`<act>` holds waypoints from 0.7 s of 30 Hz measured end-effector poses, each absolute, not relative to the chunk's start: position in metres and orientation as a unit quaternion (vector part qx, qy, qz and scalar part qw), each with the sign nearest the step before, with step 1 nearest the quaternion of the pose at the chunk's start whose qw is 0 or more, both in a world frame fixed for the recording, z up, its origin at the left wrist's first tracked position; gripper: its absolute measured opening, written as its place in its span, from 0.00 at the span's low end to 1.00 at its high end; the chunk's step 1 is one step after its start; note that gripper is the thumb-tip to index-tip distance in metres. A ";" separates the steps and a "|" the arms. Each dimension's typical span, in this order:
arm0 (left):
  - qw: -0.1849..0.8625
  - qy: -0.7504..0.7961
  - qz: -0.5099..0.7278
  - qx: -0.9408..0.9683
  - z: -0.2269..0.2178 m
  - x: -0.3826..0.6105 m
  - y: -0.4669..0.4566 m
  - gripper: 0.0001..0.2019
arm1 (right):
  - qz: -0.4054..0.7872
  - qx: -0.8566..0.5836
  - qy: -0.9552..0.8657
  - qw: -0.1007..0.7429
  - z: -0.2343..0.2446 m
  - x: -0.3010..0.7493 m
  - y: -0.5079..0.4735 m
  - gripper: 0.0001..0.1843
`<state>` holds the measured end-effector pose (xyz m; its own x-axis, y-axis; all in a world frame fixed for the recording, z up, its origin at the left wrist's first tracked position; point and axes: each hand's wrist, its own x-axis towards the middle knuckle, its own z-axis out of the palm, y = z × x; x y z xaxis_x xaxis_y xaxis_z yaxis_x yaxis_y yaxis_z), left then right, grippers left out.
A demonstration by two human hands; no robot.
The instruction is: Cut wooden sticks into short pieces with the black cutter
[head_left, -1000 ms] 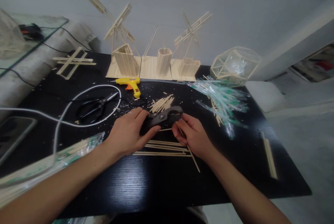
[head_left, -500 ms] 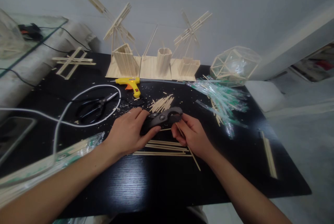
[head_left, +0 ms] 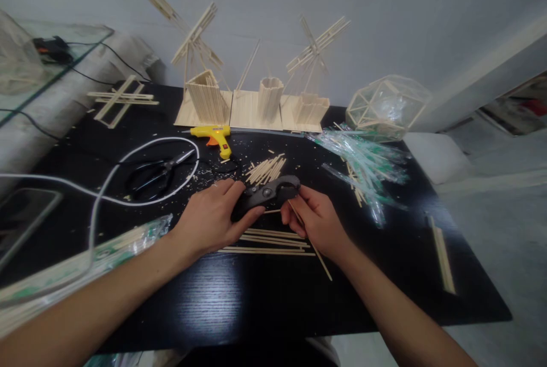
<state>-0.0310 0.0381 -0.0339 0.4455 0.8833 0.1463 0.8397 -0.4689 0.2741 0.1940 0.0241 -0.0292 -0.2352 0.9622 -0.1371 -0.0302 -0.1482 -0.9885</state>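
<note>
My left hand (head_left: 216,210) is closed round the handles of a dark hand cutter (head_left: 268,191) with a curved jaw, which points to the right. In my right hand (head_left: 314,216) a thin wooden stick (head_left: 323,264) is pinched. Its upper end is by the cutter's jaw, and its lower end slants down past my palm; whether the blade touches it I cannot tell. Below the hands several long sticks (head_left: 273,241) lie side by side on the black table (head_left: 277,293). A pile of short cut sticks (head_left: 265,170) lies just beyond the cutter.
A yellow glue gun (head_left: 220,138), black-handled pliers (head_left: 158,173) and a white cable (head_left: 123,156) lie to the left. Windmill models of sticks (head_left: 209,99) stand at the back. Plastic wrappers (head_left: 367,162) and a faceted stick frame (head_left: 387,107) are at right.
The hands, cutter and stick keep nearly the same position. The whole view has shifted very slightly.
</note>
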 end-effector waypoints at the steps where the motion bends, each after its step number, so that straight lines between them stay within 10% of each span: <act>1: 0.083 0.512 0.128 0.845 -0.034 -0.031 0.038 0.25 | 0.601 -0.460 -0.507 0.412 -0.029 0.194 0.024 0.17; 21: 0.055 0.503 0.133 0.853 -0.035 -0.033 0.039 0.23 | 0.598 -0.468 -0.504 0.412 -0.029 0.195 0.024 0.18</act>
